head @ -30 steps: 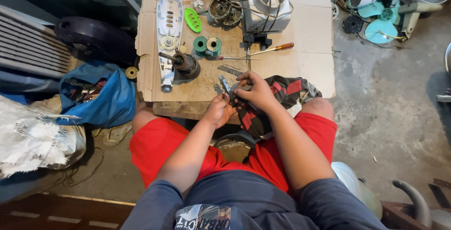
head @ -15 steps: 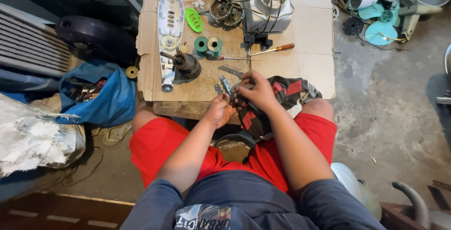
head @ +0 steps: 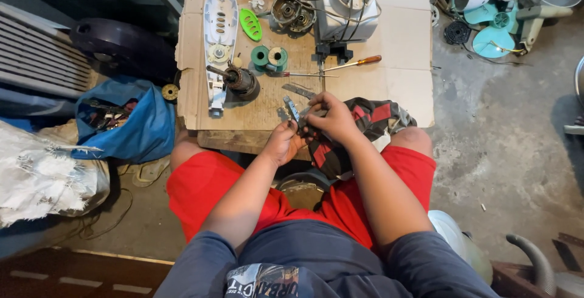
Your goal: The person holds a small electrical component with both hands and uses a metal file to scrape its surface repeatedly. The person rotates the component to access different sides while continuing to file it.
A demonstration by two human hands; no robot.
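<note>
Two bare hands meet at the near edge of a cardboard-covered table [head: 401, 36], above the seated person's red shorts. The left hand [head: 284, 143] and the right hand [head: 331, 118] are curled together around a small dark metal part [head: 304, 129], fingers pinching it from both sides; a thin grey metal strip [head: 292, 108] sticks up just beyond the knuckles. A red and black cloth [head: 377, 115] lies under the right wrist. Farther back sit a motor rotor [head: 240, 82], two green spools [head: 269, 58] and a screwdriver [head: 356, 63]. On the floor to the left, an open blue bag [head: 143, 130] holds dark tools, too jumbled to make out.
</note>
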